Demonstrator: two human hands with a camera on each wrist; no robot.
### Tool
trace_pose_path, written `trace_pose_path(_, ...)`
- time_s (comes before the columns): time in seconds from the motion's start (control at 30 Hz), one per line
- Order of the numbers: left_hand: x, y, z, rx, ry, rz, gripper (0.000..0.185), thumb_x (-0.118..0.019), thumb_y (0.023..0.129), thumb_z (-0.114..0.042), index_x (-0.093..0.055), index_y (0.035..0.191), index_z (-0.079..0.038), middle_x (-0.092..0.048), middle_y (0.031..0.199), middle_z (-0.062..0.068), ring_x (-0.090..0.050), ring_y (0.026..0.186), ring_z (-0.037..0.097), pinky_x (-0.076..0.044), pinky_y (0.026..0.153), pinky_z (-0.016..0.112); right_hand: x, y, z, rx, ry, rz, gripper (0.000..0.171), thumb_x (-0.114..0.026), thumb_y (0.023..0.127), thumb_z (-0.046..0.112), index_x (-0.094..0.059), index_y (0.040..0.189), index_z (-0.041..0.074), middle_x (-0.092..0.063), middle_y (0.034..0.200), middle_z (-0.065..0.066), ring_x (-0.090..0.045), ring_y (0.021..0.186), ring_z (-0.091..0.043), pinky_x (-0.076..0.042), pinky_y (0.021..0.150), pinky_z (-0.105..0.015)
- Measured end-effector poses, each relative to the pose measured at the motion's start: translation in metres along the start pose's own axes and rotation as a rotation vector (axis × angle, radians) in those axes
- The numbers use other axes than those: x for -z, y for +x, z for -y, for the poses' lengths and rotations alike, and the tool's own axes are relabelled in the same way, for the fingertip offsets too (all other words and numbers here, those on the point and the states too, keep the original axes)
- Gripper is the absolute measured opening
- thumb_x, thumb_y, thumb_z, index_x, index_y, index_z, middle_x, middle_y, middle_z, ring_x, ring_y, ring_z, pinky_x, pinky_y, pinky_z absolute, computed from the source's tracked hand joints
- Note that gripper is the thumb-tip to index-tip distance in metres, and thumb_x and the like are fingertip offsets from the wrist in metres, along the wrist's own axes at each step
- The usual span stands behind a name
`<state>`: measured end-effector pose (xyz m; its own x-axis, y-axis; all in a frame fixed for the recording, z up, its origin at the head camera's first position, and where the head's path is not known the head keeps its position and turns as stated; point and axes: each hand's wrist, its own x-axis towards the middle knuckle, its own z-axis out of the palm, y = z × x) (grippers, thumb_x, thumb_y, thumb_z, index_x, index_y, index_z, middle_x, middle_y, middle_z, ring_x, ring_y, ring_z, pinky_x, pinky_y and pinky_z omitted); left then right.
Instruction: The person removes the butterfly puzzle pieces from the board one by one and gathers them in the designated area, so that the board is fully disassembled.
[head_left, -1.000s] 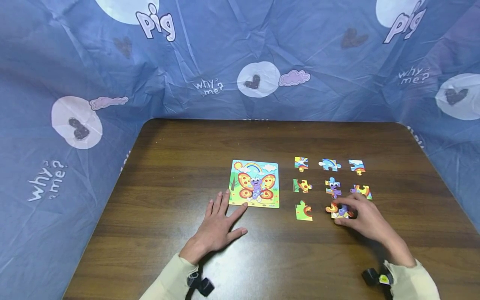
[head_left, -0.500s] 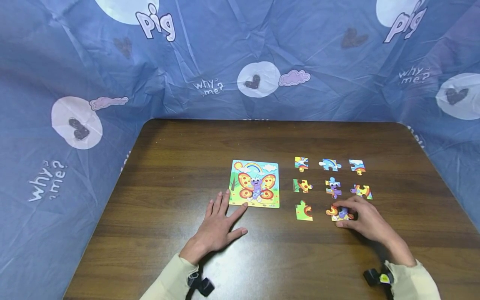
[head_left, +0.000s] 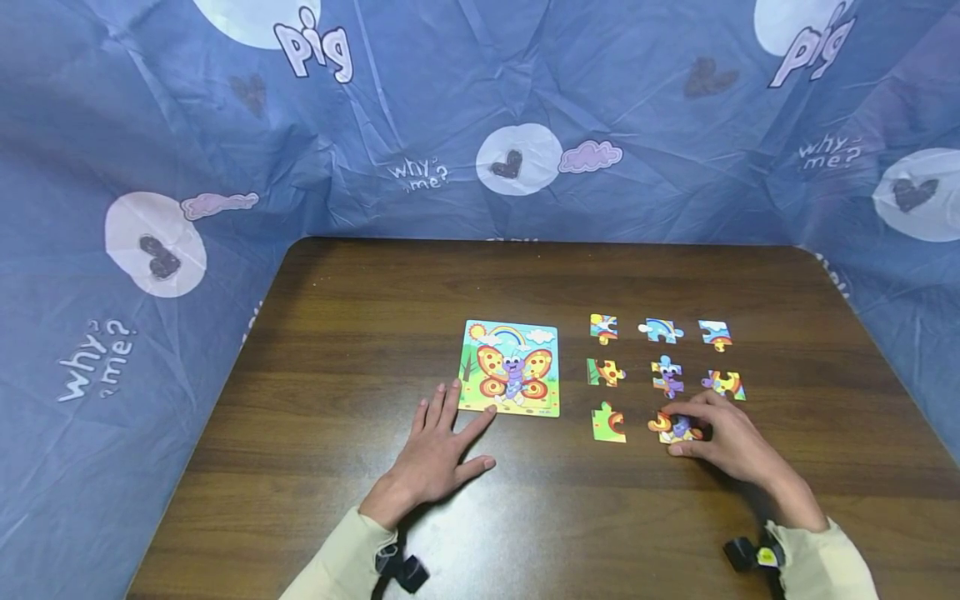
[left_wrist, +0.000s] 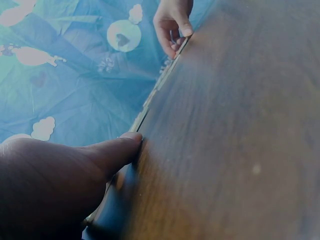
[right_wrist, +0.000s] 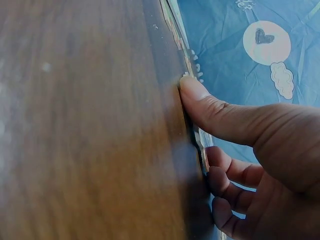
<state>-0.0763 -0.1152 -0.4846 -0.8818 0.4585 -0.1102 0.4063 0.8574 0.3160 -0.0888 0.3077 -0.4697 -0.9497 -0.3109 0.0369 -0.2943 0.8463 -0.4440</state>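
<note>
My left hand [head_left: 450,433] lies flat on the brown table [head_left: 360,333], fingers straight. Its fingertips touch the lower left edge of a butterfly picture card [head_left: 510,367]. In the left wrist view the thumb [left_wrist: 115,150] rests against the tabletop. My right hand [head_left: 686,429] pinches a jigsaw piece [head_left: 660,423] in orange and purple, between thumb and fingers, in the bottom row of loose pieces. The right wrist view shows the thumb [right_wrist: 210,105] pressed at the piece's edge, with the other fingers curled on its far side.
Several other loose pieces lie in a grid right of the card: a top row [head_left: 660,330], a middle row [head_left: 666,375] and a green piece [head_left: 607,422] at the bottom left. Blue printed cloth [head_left: 150,250] walls the table on three sides.
The right hand has nudged the held piece slightly left. The left hand and the other pieces have not moved.
</note>
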Motion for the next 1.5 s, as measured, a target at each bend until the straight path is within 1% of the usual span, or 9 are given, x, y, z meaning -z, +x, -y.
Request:
trace_pose_path(0.43,0.001,0.0,0.001,0.003,0.001,0.003,0.067,-0.053,0.096,-0.058,-0.037,0.155,-0.031,-0.009,0.166,0.03,-0.01,0.154,0.051,-0.014,0.123,0.065,0.0,0.001,0.001,-0.015,0.012,0.006,0.054,-0.09,0.068,0.026,-0.073,0.117,0.014,-0.064,0.102,-0.008,-0.058,0.092,-0.018,-0.044,0.076,-0.033)
trace_pose_path(0.6,0.0,0.0,0.001,-0.001,0.007,-0.001,0.066,-0.053,0.097,-0.058,-0.037,0.155,-0.031,-0.009,0.166,0.03,-0.01,0.153,0.052,-0.014,0.123,0.065,0.002,0.001,0.002,-0.027,0.006,0.03,0.056,-0.089,0.071,0.029,-0.071,0.121,0.011,-0.065,0.105,-0.011,-0.06,0.096,-0.024,-0.048,0.08,-0.041)
trace_pose_path(0.63,0.0,0.0,0.001,-0.002,0.007,-0.002,0.066,-0.053,0.097,-0.058,-0.038,0.155,-0.031,-0.009,0.166,0.03,-0.011,0.153,0.052,-0.014,0.123,0.065,0.003,0.002,0.003,-0.024,0.006,0.028,0.057,-0.089,0.072,0.03,-0.07,0.122,0.01,-0.065,0.105,-0.011,-0.061,0.098,-0.027,-0.05,0.082,-0.045)
trace_pose_path(0.8,0.001,0.001,0.001,-0.002,0.009,-0.006,0.066,-0.053,0.096,-0.058,-0.038,0.155,-0.031,-0.01,0.166,0.03,-0.011,0.153,0.052,-0.015,0.123,0.065,0.013,0.008,0.009,-0.022,0.014,0.0,0.055,-0.086,0.078,0.03,-0.068,0.124,0.007,-0.064,0.103,-0.013,-0.061,0.092,-0.027,-0.05,0.074,-0.04)
trace_pose_path(0.87,0.0,0.001,0.001,-0.002,0.007,-0.004,0.066,-0.053,0.097,-0.058,-0.038,0.155,-0.031,-0.009,0.166,0.03,-0.011,0.153,0.052,-0.014,0.123,0.065,0.018,0.012,0.012,-0.032,0.014,-0.011,0.053,-0.084,0.08,0.029,-0.067,0.125,0.007,-0.063,0.105,-0.015,-0.059,0.091,-0.026,-0.046,0.072,-0.035)
trace_pose_path(1.0,0.0,0.0,0.001,-0.007,0.002,-0.004,0.066,-0.053,0.097,-0.058,-0.037,0.155,-0.031,-0.009,0.166,0.03,-0.011,0.153,0.052,-0.014,0.123,0.066,0.024,0.021,0.02,-0.039,0.026,-0.029,0.051,-0.081,0.084,0.031,-0.066,0.126,0.005,-0.062,0.11,-0.018,-0.059,0.094,-0.028,-0.046,0.073,-0.037)
trace_pose_path(1.2,-0.001,0.0,0.001,-0.004,0.002,-0.004,0.066,-0.053,0.097,-0.058,-0.037,0.155,-0.031,-0.009,0.166,0.029,-0.01,0.153,0.052,-0.014,0.123,0.066,0.023,0.038,0.036,0.01,0.058,-0.054,0.049,-0.079,0.087,0.028,-0.065,0.128,0.006,-0.063,0.11,-0.017,-0.056,0.092,-0.025,-0.046,0.072,-0.033)
trace_pose_path(1.3,-0.001,0.0,0.001,-0.001,0.002,-0.001,0.066,-0.052,0.097,-0.058,-0.037,0.155,-0.032,-0.008,0.166,0.029,-0.009,0.153,0.052,-0.013,0.123,0.066,0.021,0.047,0.047,0.023,0.088,-0.044,0.049,-0.078,0.088,0.029,-0.065,0.129,0.007,-0.063,0.114,-0.015,-0.059,0.097,-0.028,-0.048,0.076,-0.038)
trace_pose_path(1.5,-0.001,-0.001,0.001,-0.001,-0.001,-0.005,0.066,-0.053,0.097,-0.058,-0.037,0.155,-0.031,-0.008,0.166,0.03,-0.01,0.153,0.052,-0.013,0.123,0.066,0.012,0.069,0.069,0.056,0.151,-0.009,0.052,-0.078,0.087,0.031,-0.063,0.132,0.008,-0.062,0.122,-0.012,-0.062,0.111,-0.035,-0.052,0.088,-0.054)
